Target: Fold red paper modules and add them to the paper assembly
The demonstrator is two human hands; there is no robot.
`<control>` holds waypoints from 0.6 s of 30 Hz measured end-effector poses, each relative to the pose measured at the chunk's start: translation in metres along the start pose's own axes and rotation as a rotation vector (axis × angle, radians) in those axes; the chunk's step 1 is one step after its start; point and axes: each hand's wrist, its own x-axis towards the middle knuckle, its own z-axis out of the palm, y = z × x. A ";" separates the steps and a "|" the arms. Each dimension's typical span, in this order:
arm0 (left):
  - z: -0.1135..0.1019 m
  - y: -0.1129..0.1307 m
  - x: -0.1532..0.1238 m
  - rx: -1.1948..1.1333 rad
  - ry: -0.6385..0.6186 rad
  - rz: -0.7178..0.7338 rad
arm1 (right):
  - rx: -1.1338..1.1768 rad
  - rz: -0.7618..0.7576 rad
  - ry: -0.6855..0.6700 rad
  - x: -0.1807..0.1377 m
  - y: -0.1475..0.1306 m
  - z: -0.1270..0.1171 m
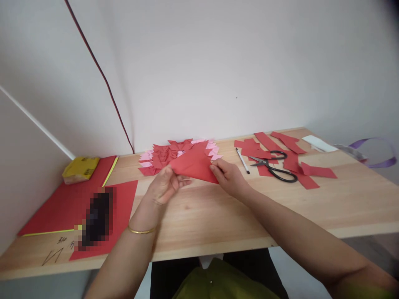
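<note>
Between my two hands, above the wooden table point(199, 224), is a sheet of red paper point(196, 164) folded into a triangle. My left hand point(165, 182) pinches its left corner between thumb and fingers, the lower fingers behind the paper. At the right corner, my right hand point(229, 176) grips it with the thumb on top. Behind the sheet lie rows of folded red and pink paper pieces point(160, 158), partly hidden by it.
Black-handled scissors point(274, 166) rest on red paper scraps point(293, 160) at the right, beside a white pen point(242, 160). A white strip point(319, 143) lies farther right. Red sheets point(62, 203), a yellow packet point(81, 169) and a blurred dark object point(98, 218) occupy the left.
</note>
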 end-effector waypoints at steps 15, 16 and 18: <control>0.036 -0.042 0.010 0.109 0.450 0.162 | 0.014 0.075 0.058 -0.003 -0.014 0.017; 0.033 -0.038 0.010 0.140 0.467 0.183 | 0.009 0.081 0.063 -0.003 -0.014 0.016; 0.026 -0.030 0.011 0.202 0.484 0.224 | 0.004 0.092 0.073 -0.003 -0.013 0.015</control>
